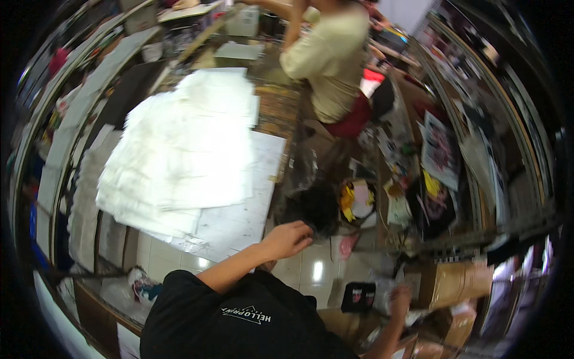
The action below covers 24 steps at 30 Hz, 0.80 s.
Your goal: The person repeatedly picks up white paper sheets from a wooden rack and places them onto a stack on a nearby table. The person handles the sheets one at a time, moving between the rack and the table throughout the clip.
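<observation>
Noted left hand (pixel 290 240) loosely curled, seemingly empty, near sheets (pixel 179 143) on worktop (pixel 274 110); cannot tell hold of right hand (pixel 400 296), blurred beside box (pixel 460 284); could drag sheets off by brushing them with left forearm (pixel 230 269).

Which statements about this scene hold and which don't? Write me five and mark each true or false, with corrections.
1. The pile of white sheets is spread in overlapping layers. True.
2. The right hand shows lower in the picture than the left hand. True.
3. The left hand grips a handful of the white sheets. False: its bent fingers are off to the side of the pile, with no sheet seen in them.
4. The other person wears a black jacket. False: the top is pale yellow.
5. The cardboard box shows to the right of the pile and lower in the picture. True.
</observation>
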{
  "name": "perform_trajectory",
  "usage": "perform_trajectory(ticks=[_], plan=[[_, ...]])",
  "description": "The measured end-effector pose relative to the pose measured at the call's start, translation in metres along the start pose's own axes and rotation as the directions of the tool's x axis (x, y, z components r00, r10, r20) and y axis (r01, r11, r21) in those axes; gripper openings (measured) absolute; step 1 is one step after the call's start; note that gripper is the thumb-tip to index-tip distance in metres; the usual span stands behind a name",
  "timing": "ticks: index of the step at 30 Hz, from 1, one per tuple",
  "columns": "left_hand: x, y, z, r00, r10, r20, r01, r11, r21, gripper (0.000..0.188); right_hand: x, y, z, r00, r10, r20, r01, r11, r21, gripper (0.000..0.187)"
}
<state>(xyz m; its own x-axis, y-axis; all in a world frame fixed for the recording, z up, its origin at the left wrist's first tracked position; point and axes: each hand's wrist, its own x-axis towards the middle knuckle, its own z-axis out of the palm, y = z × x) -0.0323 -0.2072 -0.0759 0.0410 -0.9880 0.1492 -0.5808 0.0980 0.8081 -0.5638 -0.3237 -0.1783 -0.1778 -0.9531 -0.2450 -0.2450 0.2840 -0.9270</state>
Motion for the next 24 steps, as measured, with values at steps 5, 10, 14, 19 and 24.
perform_trajectory(ticks=[5,10,14,19,24], plan=[[-0.049,-0.061,-0.084,0.892,-0.073,-0.447,0.217,0.935,0.282,0.028,-0.006,0.215,0.156,0.819,0.369,0.439,-0.322,0.929,-0.18,0.028],[-0.1,-0.092,-0.126,0.818,-0.082,-0.569,0.408,0.781,0.473,0.04,-0.032,0.227,0.256,0.614,0.182,0.769,0.56,0.587,-0.585,0.036],[-0.126,-0.118,-0.113,0.82,-0.103,-0.563,0.471,0.681,0.561,0.053,-0.058,0.116,0.267,0.696,0.21,0.687,0.222,0.846,-0.484,0.028],[-0.134,-0.133,-0.091,0.811,-0.148,-0.567,0.504,0.668,0.547,0.059,-0.016,0.114,0.25,0.737,0.465,0.491,-0.143,0.817,-0.558,0.027],[-0.133,-0.137,-0.089,0.805,-0.147,-0.574,0.507,0.673,0.538,0.059,0.008,0.14,0.249,0.609,0.262,0.749,0.408,0.705,-0.579,0.028]])
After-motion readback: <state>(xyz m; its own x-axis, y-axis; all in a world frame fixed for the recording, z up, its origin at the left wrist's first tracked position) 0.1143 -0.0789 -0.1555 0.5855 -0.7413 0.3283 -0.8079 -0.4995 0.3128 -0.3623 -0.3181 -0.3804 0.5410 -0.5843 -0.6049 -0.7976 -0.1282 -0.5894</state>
